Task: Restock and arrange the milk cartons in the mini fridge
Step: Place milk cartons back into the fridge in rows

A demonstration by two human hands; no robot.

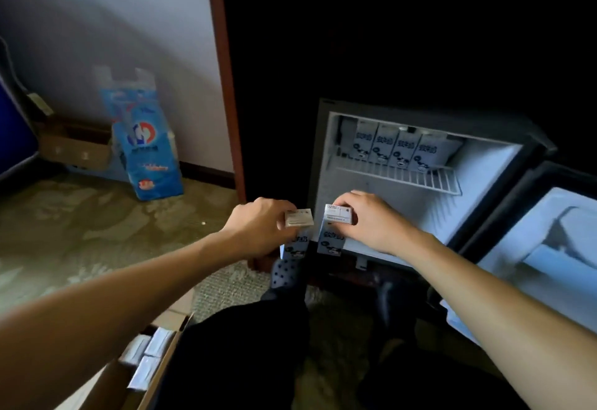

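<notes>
Closest thing is an open cardboard box point(158, 371) down in the bottom left corner, with a few spare milk cartons point(151, 348) packed inside, only their pale tops showing. Next to it are the person's dark trousers point(245, 354), and further out a foot in a spotted sock point(284, 275) on the patterned carpet point(97, 222).

Both bare arms reach forward. The left hand point(258, 225) has its fingers curled round the top of one upright carton point(298, 241). The right hand point(371, 219) grips the top of a second carton point(331, 241) the same way, fingers wrapped over the top edge. The two cartons stand side by side with a narrow gap between them, right at the front left corner of the mini fridge point(318, 151), at the level of its lower opening. Can't tell whether they're resting on anything or just held in the air.

Inside the fridge, a white wire shelf point(420, 180) sits up high, and four more cartons point(400, 149) stand on it in a tight row against the back, printed faces forward, each touching the next. The space under the shelf is lit pale blue-white. The fridge door point(549, 241) is swung wide open to the right, its light inner lining facing up towards the camera.

Off to the left, a blue plastic-wrapped pack point(148, 147) leans against the wall, with another brown cardboard box point(74, 149) just beside it. A reddish wooden frame point(226, 86) runs up between the wall and the dark area above the fridge.
</notes>
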